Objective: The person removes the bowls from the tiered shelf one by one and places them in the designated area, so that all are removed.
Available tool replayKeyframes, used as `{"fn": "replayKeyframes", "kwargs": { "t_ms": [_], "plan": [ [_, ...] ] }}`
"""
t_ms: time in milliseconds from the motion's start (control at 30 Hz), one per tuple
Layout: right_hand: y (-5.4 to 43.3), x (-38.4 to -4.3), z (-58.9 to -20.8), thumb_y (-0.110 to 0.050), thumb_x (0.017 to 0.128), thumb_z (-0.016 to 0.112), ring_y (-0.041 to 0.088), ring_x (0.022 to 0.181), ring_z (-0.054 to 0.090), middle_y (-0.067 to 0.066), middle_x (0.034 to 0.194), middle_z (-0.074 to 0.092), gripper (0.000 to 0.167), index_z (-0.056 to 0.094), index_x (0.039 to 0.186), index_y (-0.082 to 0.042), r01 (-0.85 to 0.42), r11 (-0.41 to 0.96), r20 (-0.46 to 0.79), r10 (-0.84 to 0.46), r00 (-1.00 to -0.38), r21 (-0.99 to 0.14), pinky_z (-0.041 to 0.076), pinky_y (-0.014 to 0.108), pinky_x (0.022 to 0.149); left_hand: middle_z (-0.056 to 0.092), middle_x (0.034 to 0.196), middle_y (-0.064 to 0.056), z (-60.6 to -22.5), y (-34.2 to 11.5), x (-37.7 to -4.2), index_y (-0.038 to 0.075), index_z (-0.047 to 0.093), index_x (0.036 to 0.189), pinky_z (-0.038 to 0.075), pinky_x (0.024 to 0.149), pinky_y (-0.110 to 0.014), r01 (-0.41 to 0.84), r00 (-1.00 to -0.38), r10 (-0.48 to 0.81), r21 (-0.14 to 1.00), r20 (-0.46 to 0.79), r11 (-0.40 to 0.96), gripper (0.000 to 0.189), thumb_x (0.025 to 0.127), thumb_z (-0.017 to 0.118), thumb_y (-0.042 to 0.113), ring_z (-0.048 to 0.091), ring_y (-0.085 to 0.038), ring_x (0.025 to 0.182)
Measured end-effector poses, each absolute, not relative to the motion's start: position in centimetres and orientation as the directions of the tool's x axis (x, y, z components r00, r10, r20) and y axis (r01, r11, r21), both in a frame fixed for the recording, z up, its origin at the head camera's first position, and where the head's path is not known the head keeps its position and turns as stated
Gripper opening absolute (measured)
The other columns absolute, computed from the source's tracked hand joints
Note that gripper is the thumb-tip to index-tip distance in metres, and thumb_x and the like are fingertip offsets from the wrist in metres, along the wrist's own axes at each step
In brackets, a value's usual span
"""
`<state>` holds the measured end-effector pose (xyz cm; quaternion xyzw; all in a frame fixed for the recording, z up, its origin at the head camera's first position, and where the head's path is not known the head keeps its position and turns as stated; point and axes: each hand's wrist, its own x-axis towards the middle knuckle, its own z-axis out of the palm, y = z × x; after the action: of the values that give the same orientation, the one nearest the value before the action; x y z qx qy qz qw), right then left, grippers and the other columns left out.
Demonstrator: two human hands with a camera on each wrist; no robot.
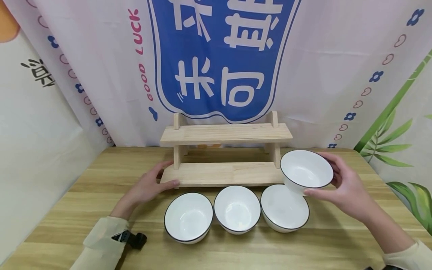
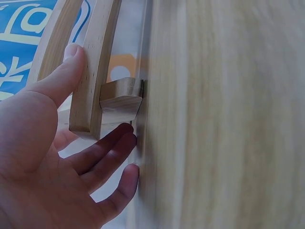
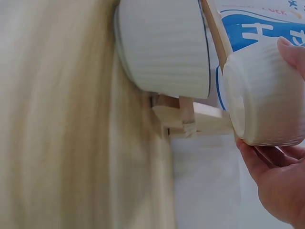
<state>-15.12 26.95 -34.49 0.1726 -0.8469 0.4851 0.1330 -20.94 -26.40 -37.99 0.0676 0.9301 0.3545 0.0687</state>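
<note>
My right hand (image 1: 351, 187) grips a white bowl (image 1: 306, 169) with a dark rim, thumb at the near side and fingers round the far side. That bowl hangs beside the right end of a two-tier wooden rack (image 1: 233, 174), above the table. In the right wrist view, the held bowl's ribbed outside (image 3: 271, 95) shows. At the rack's left end, my left hand (image 1: 148, 185) holds the lower board, thumb on one face and fingers around the end; the left wrist view shows this board (image 2: 90, 81) close up. Three similar bowls, left (image 1: 189, 217), middle (image 1: 237, 209) and right (image 1: 284, 208), stand before the rack.
The rack's upper board (image 1: 226, 134) is bare and sits behind and above the lower one. Behind the wooden table (image 1: 84, 210) hangs a white cloth (image 1: 314, 75) with a blue printed panel. The right bowl stands partly beneath the held one.
</note>
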Motion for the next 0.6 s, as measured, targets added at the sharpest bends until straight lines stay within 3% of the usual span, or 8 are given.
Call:
{"fn": "replayKeyframes", "kwargs": {
  "t_ms": [600],
  "plan": [
    [28.8,-14.1,-36.6,0.006,0.075,0.094,-0.006,0.113,0.062,-0.016,0.131,0.062,0.095,0.043,0.154,-0.006,-0.371,0.497,0.352,-0.135,-0.926,-0.785,0.047,0.003,0.094,0.046,0.162,-0.030,-38.1,-26.5,-20.9,0.014,0.028,0.170,0.043,0.114,-0.069,0.088,-0.981,0.180,0.664,-0.072,0.743,0.097,0.098,0.072,0.061,0.050,-0.047,0.145]
  ]
}}
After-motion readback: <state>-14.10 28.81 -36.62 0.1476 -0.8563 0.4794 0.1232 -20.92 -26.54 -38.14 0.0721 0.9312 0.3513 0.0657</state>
